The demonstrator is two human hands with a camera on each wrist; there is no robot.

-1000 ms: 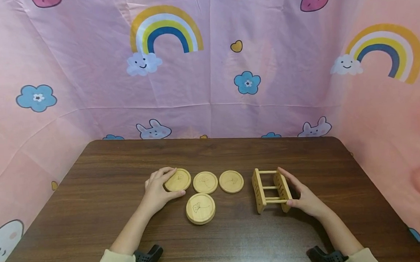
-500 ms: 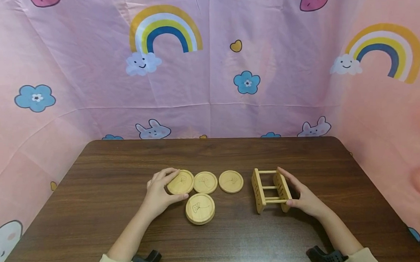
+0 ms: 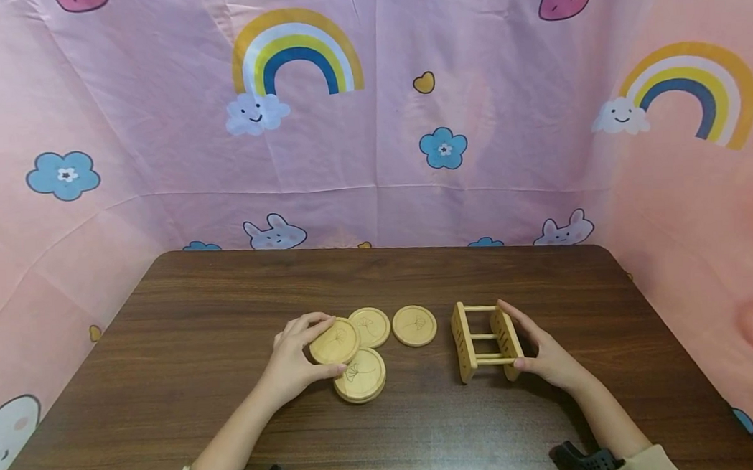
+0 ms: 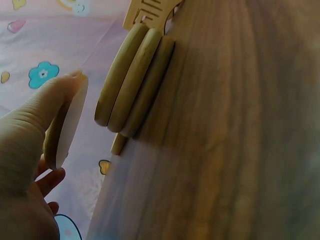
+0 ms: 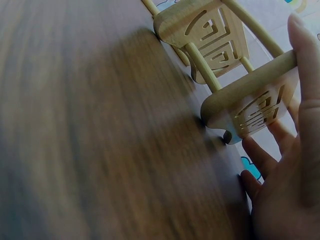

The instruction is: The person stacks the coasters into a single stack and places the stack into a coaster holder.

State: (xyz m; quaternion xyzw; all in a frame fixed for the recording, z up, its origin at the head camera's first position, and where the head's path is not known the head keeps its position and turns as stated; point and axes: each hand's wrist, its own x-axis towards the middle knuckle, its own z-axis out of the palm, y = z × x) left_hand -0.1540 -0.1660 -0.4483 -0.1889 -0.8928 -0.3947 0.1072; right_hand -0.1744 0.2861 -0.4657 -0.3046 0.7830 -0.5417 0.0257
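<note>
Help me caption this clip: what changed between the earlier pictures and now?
The left hand carried its wooden disc rightward and toward the person; in the head view it now overlaps the stack. Nothing was newly gripped or released. Unchanged: the right hand on the wooden rack, the stack, the two single discs.

At least five discs — one rack

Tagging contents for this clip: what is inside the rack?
Inside the rack, between its side panels, only crossbars and bare table show. The crossbars cover strips of table, and what lies directly under the side panels cannot be seen.
</note>
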